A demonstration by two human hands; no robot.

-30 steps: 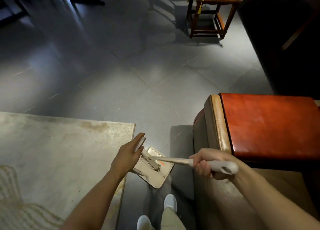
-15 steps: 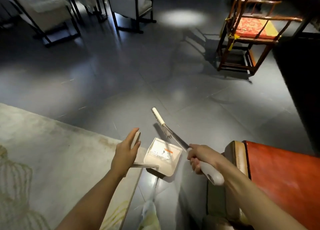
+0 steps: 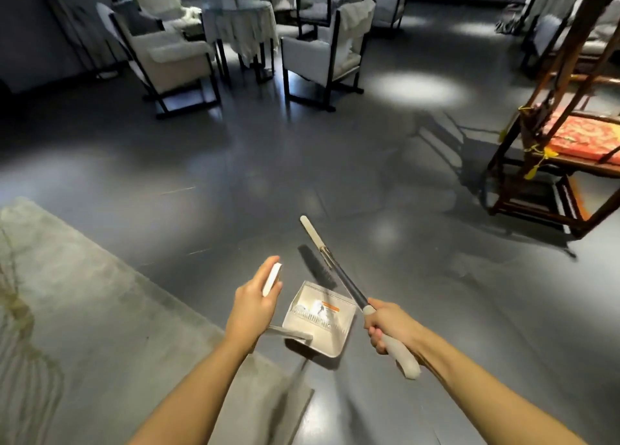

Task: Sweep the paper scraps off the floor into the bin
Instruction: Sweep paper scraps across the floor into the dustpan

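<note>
Your left hand (image 3: 251,305) held the dustpan (image 3: 318,327) by its handle. Your right hand (image 3: 385,324) clenched the brush (image 3: 323,260), its long axis slanting forward-left past the pan's far lip. Paper scraps inside: unclear.

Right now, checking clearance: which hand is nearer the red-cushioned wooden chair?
Right. The right hand, holding the brush, is left of the wooden chair; the left hand, holding the dustpan, is farther left.

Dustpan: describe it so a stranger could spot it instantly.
Find the pale rug on the dark floor. Beside its edge, the left hand holds a square dustpan. Unlike the long brush next to it, it's a shallow tray bearing an orange label.
</note>
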